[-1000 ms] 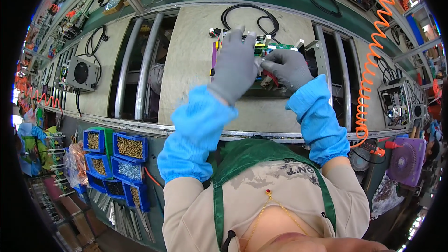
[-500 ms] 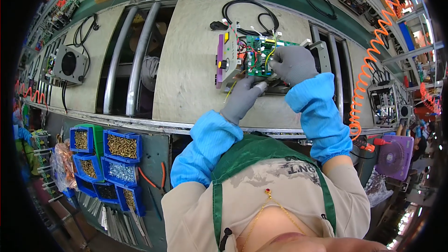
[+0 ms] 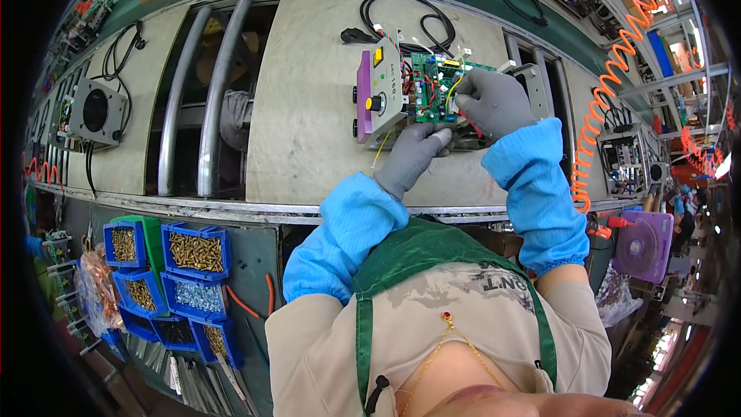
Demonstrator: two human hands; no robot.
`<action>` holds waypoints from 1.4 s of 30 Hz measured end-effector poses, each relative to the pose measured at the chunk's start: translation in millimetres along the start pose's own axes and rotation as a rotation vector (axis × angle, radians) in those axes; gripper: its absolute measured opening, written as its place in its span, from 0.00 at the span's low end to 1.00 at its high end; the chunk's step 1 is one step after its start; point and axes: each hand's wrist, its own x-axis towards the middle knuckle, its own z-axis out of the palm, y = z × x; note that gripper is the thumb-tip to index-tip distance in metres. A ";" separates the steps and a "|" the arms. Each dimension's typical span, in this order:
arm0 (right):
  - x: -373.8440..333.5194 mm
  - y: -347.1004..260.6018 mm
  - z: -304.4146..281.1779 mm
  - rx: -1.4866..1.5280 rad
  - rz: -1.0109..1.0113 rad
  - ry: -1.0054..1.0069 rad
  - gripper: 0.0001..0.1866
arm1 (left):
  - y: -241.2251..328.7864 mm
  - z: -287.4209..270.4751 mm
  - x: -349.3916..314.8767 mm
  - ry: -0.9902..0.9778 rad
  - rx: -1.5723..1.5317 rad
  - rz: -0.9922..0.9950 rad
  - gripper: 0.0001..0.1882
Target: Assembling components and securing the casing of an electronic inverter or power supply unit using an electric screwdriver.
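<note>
On the pale surface (image 3: 309, 108), a green circuit board (image 3: 429, 86) lies with a grey front panel (image 3: 384, 85) bearing a black knob and purple edge standing just to its left. The left hand (image 3: 413, 156), grey-gloved, curls loosely against the board's near edge, fingers bent under it. The right hand (image 3: 494, 100) rests closed on the board's right side, pinching thin wires there.

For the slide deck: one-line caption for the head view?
Gloved left hand steadies the unit's lower edge; right hand on its green circuit board.
</note>
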 end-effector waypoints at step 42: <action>17.4 -18.3 13.2 -0.204 -0.053 -0.052 0.08 | -9.5 -7.7 14.8 -0.036 0.254 0.018 0.20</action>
